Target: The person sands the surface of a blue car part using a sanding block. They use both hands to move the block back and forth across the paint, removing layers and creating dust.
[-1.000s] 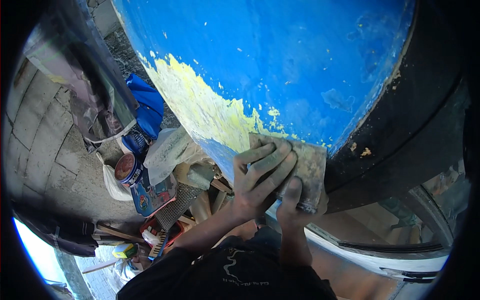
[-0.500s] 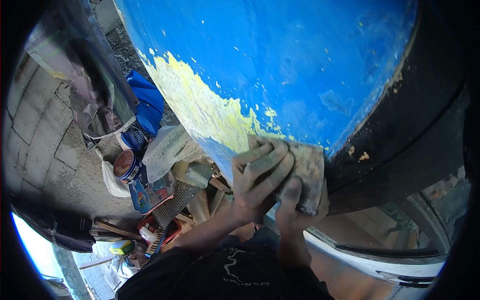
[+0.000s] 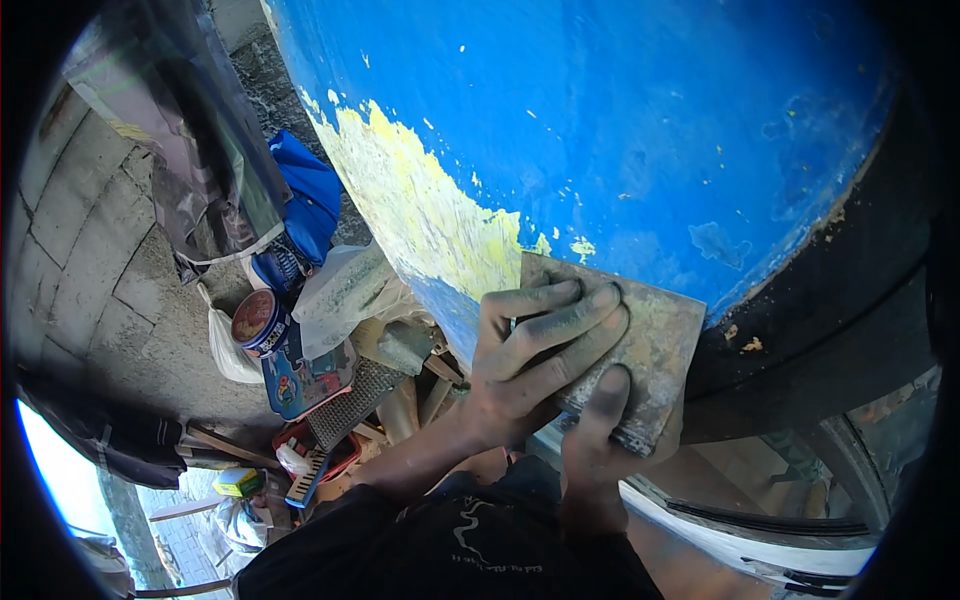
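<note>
I press a flat, stained metal scraper plate [image 3: 660, 350] against a curved blue painted surface [image 3: 650, 120], at the lower end of a chipped patch [image 3: 400, 180] of pale yellow and white. My left hand [image 3: 540, 370] lies over the plate's left part, fingertips pressed on its face. My right hand [image 3: 595, 460] grips the plate from below, thumb on its face and the other fingers mostly hidden behind it. A black band [image 3: 800, 350] borders the blue surface at the right.
On the paved ground [image 3: 90, 250] at left are a dark plastic sheet [image 3: 190, 150], blue cloth [image 3: 305, 190], an open tub [image 3: 258, 320], a white bag [image 3: 232, 355] and mixed boards and scraps [image 3: 365, 400]. A window-like frame [image 3: 830, 470] sits at lower right.
Both hands and the plate sit further right and a little higher in the picture, and more of the plate's face shows. The blue surface has also shifted rightward in the view.
</note>
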Demonstrator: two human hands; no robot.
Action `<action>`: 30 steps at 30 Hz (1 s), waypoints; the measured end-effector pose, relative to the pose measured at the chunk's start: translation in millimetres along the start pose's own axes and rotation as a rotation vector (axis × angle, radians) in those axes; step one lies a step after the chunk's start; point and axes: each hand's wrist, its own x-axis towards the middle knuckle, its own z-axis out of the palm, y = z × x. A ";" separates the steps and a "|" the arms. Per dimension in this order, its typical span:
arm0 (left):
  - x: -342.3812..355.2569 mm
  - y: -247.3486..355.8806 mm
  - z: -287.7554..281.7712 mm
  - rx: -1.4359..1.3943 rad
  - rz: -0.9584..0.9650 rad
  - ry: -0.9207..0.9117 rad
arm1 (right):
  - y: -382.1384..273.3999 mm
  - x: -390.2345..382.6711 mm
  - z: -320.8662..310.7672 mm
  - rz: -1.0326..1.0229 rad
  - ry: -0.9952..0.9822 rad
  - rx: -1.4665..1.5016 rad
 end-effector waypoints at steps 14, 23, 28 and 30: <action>14.0 -7.9 -5.4 -0.097 -0.011 -0.005 | -15.4 18.4 7.4 -0.104 0.006 0.085; -1.5 -17.9 -15.5 -0.212 -0.099 -0.064 | -27.5 22.3 15.8 -0.191 -0.076 -0.045; -19.3 -29.3 3.8 -0.286 -0.024 0.008 | -10.5 21.1 13.3 -0.279 -0.104 0.000; 12.0 -28.2 -0.9 -0.227 -0.021 0.039 | -22.3 27.3 21.9 -0.155 -0.033 0.024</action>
